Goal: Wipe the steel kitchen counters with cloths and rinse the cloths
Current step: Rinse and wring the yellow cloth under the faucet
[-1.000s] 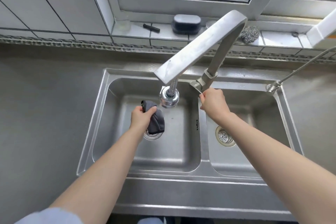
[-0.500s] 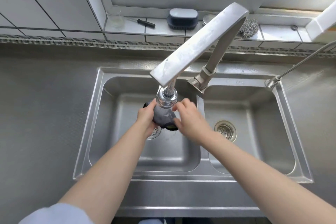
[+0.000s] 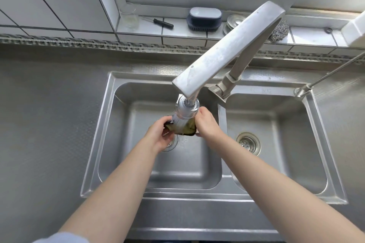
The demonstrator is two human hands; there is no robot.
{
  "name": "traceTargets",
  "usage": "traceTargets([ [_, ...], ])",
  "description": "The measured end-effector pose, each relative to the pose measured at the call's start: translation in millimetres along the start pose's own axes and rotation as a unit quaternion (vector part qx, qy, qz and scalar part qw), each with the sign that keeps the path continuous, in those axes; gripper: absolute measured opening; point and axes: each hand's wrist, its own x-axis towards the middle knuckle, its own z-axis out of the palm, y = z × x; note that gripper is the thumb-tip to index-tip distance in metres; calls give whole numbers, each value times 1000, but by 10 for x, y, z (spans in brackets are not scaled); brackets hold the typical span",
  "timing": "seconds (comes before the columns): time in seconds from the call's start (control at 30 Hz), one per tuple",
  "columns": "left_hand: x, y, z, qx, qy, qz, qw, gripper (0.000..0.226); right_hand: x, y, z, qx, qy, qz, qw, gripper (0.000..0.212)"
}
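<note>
Since a moment ago we have drawn the dark grey cloth with an olive-yellow face (image 3: pixel 184 127) out wider between our hands, and water now streams from the round chrome spray head (image 3: pixel 187 107) onto it. Our left hand (image 3: pixel 159 134) pinches the cloth's left edge, fingers curled round it; our right hand (image 3: pixel 205 123) grips the right edge, thumb and fingers closed on the fabric. We hold the cloth just under the spray head, above the left basin of the stainless steel double sink (image 3: pixel 110 124), over its round drain (image 3: pixel 171 145). The flat brushed-steel faucet arm (image 3: pixel 227 49) slants across from the divider. On the tiled windowsill (image 3: pixel 150 29) behind we see a clear glass (image 3: pixel 129 16), a black-handled tool (image 3: pixel 163 23), a dark blue brush holder (image 3: pixel 204 18) and a steel wool scourer (image 3: pixel 280 30). The dimpled steel counter (image 3: pixel 49 124) lies either side.
</note>
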Motion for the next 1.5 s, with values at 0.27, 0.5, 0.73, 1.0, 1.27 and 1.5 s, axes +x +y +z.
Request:
traceTargets([
  [0.27, 39, 86, -54, -117, -11, -47, 992, 14, -46, -245, 177, 444, -79, 184, 873, 32],
  [0.5, -19, -169, 109, 70, -43, -178, 981, 40, -141, -263, 237, 477, -75, 128, 866, 13],
  [0.73, -7, -60, 138, -40, -51, -75, 995, 26, -204, -223, 263, 433, -132, 140, 881, 28],
  [1.0, -300, -47, 468, 28, -99, -42, 994, 31, 16, -62, 234, -146, 93, -52, 984, 13],
  [1.27, -349, 336, 241, 49, -147, 11, 988, 24, 403, 69, -203, -133, 15, -6, 991, 52],
  [1.5, -210, 473, -104, -21, -65, 114, 991, 42, 296, 122, -305, -180, -177, 0, 968, 55],
])
